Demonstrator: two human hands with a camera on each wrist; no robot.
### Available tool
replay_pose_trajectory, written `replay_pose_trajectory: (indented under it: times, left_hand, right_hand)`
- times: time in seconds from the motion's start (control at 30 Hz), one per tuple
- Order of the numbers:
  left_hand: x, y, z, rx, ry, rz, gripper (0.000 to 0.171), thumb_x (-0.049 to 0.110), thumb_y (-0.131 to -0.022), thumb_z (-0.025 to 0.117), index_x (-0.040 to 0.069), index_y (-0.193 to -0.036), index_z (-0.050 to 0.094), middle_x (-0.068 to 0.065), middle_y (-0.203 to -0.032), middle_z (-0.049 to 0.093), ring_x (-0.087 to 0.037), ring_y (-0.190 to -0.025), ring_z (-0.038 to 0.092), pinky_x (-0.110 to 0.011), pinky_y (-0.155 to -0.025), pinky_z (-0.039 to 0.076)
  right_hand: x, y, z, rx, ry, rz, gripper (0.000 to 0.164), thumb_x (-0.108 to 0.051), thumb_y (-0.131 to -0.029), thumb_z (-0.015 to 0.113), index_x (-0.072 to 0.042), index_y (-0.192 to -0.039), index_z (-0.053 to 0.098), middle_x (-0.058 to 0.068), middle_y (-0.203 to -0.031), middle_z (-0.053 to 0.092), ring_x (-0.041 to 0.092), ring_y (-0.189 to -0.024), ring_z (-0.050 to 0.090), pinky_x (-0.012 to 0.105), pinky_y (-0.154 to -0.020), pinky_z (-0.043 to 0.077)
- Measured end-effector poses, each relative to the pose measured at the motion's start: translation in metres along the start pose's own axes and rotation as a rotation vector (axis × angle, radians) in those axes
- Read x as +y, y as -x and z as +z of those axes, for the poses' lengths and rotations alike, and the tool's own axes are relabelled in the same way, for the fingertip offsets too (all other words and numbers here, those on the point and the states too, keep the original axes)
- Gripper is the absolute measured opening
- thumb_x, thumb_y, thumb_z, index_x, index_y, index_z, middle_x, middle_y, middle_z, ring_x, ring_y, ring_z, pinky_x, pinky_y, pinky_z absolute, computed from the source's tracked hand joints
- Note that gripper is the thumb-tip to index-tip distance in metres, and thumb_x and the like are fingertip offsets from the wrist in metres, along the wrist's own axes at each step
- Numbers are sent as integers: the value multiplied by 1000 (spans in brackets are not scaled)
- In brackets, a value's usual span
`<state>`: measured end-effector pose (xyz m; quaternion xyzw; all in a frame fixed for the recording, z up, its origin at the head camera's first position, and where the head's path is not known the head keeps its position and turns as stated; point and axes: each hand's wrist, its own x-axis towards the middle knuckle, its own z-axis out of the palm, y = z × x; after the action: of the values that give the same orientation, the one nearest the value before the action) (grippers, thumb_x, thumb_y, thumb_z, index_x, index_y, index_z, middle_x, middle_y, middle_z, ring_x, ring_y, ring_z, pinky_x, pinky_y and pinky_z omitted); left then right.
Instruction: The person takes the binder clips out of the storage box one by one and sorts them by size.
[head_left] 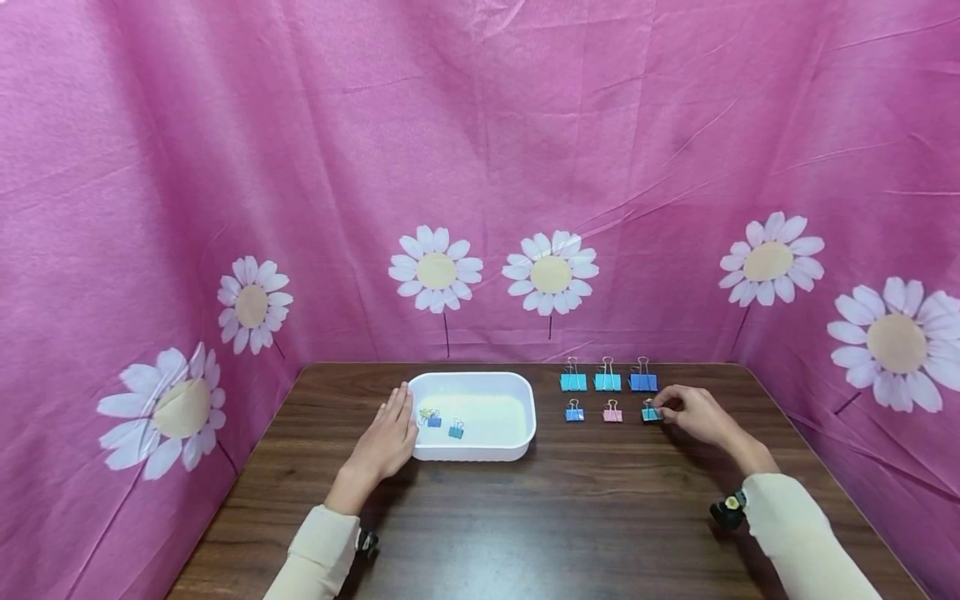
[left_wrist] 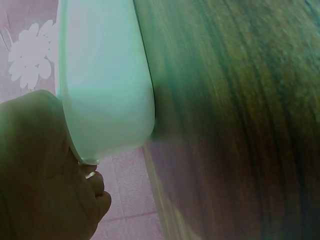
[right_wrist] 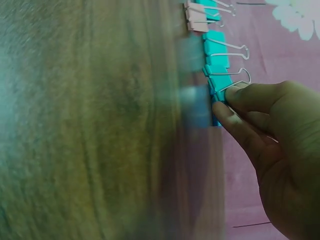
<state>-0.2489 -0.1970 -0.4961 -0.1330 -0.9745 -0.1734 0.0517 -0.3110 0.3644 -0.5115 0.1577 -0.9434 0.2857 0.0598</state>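
My left hand (head_left: pixel 388 432) rests along the left side of a white plastic tray (head_left: pixel 517 452), fingers straight against its wall. In the left wrist view the tray's outer wall (left_wrist: pixel 107 75) fills the upper left beside that hand (left_wrist: pixel 45 170). My right hand (head_left: pixel 697 414) pinches a small teal binder clip (head_left: pixel 651 413) between thumb and finger, at the right end of the front row. The right wrist view shows the same hand (right_wrist: pixel 280 130) gripping the edge of the teal clip (right_wrist: pixel 219 80). Inside the tray lie a blue clip (head_left: pixel 434 421), a teal clip (head_left: pixel 456 432) and something yellowish (head_left: pixel 426 414).
Left of the pinched clip stand a pink binder clip (head_left: pixel 612 415) and a small blue one (head_left: pixel 574 414). Behind them is a row of larger clips: two turquoise (head_left: pixel 573 382) and one blue (head_left: pixel 642 382). A pink flowered cloth (head_left: pixel 480 167) hangs around the brown wooden table (head_left: pixel 480 525).
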Motion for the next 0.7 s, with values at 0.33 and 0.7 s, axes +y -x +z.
replay_pose_trajectory:
  times: [0.33,0.7]
  left_hand:
    - [0,1,0,-11,-3,0,58,15,-111,37,-15,-161,29,-28,-175,20,-46,-162,23,-59,-133,24]
    - [0,0,-1,-29,-4,-7,59,17,-111,37,-14,-162,28,-27,-175,19,-45,-163,21,-58,-134,24]
  right_hand:
    - [7,4,7,-21,-42,37,6,-1,-96,72,-4,-99,77,3,-83,76,6,-68,64,22,-59,53]
    - [6,3,9,-27,-27,64,9,-9,-98,73,-5,-106,77,8,-95,78,11,-71,65,26,-62,56]
